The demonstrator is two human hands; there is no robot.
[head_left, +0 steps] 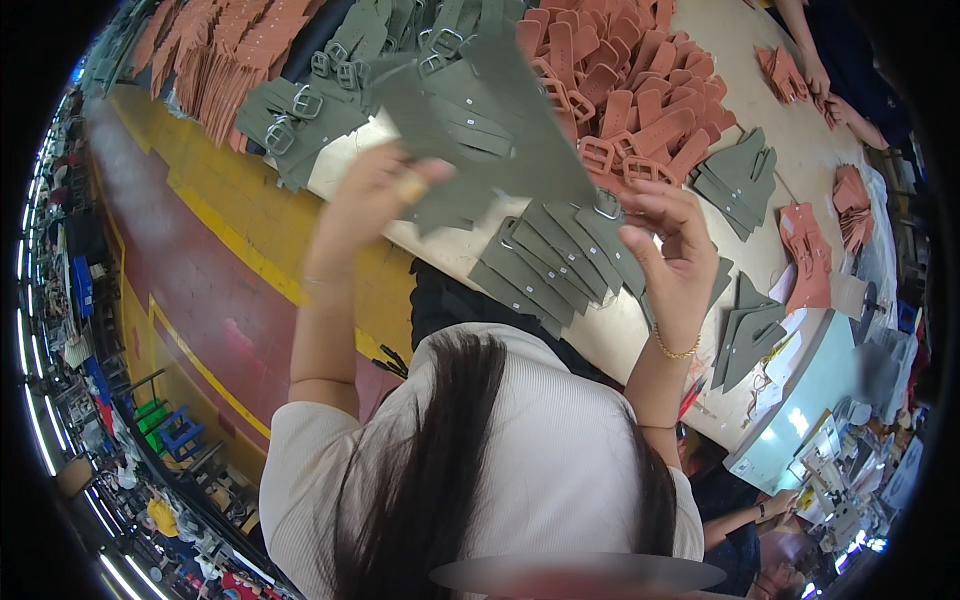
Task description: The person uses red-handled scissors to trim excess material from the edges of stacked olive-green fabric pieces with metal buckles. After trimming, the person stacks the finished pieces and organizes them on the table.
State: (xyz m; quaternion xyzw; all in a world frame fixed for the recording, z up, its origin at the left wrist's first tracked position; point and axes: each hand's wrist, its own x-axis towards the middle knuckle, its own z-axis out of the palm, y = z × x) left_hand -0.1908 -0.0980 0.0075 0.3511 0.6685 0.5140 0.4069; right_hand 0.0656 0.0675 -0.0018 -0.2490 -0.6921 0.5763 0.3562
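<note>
My left hand (pixel 375 190) pinches a green strap piece (pixel 500 130) above the table (pixel 800 150); my right hand (pixel 670 245), fingers curled, grips a buckled green strap (pixel 600 235) beside it.

Bright even light, heavy fisheye edge distortion

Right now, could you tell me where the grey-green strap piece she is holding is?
In the head view, the grey-green strap piece is raised at upper centre, held by her left hand, above the table.

two hands (pixel 375 190), many green straps (pixel 560 255)
</note>
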